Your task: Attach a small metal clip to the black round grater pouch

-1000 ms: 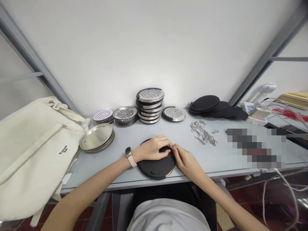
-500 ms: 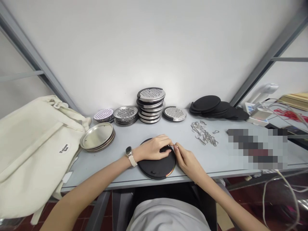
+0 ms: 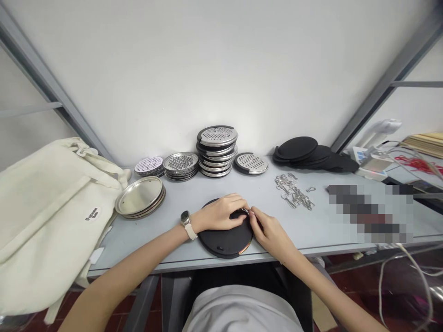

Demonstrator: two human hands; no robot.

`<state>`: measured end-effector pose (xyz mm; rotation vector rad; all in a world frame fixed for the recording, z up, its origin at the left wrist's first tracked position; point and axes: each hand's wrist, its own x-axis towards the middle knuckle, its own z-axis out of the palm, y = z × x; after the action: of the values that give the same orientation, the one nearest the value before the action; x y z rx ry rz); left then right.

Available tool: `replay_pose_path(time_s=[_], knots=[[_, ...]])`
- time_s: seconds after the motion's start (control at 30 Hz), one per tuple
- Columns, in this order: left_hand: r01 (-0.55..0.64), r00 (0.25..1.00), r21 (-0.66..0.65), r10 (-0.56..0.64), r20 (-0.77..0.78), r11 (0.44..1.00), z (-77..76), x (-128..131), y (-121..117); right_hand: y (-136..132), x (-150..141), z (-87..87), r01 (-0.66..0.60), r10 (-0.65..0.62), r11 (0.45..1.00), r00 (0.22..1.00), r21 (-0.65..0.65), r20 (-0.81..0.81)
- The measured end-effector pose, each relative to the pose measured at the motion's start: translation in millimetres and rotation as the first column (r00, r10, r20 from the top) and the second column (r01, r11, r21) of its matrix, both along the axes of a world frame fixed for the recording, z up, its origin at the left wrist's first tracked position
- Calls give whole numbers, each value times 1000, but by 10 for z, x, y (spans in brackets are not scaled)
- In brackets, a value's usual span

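Note:
A round black disc (image 3: 221,242) with a glossy coloured strip on its lower right edge lies flat near the table's front edge. My left hand (image 3: 223,213) reaches over the top of it, fingers curled and thumb bent in, gripping the disc near its upper right rim. At that same rim, my right hand (image 3: 268,228) is closed in a pinch on a small shiny metal clip (image 3: 245,210). Fingers hide most of the clip. Several similar metal clips (image 3: 294,193) lie in a loose pile to the right, beyond my right hand.
Behind stand a tall stack of round graters (image 3: 218,137), a single grater (image 3: 252,164) and lower piles of perforated discs (image 3: 181,162). Metal lids (image 3: 138,197) are at left beside a cream bag (image 3: 44,207). Black round covers (image 3: 297,150) and a white device (image 3: 375,161) are at right.
My right fingers have shifted slightly left, closer to my left fingertips, with the clip. My left hand and the disc have stayed in place.

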<state>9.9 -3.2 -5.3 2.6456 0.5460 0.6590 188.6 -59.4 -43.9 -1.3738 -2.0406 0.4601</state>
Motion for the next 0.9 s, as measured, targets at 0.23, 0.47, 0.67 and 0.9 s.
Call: replay_pose_path(time_s=[0.23, 0.47, 0.67, 0.9], knots=[[0, 1000, -6, 0, 18, 1000, -1, 5, -7, -28, 4, -10, 19, -21, 999, 999, -32, -44], [-2, 1000, -8, 2, 14, 1000, 1, 2, -10, -27, 13, -18, 10, -12, 1000, 998, -29, -68], [4, 1000, -14, -4, 4, 1000, 21, 1, -16, -31, 12, 5, 16, -17, 1000, 996, -15, -83], [0, 1000, 3, 0, -11, 1000, 30, 5, -19, -23, 19, 12, -9, 10, 1000, 999, 23, -32]])
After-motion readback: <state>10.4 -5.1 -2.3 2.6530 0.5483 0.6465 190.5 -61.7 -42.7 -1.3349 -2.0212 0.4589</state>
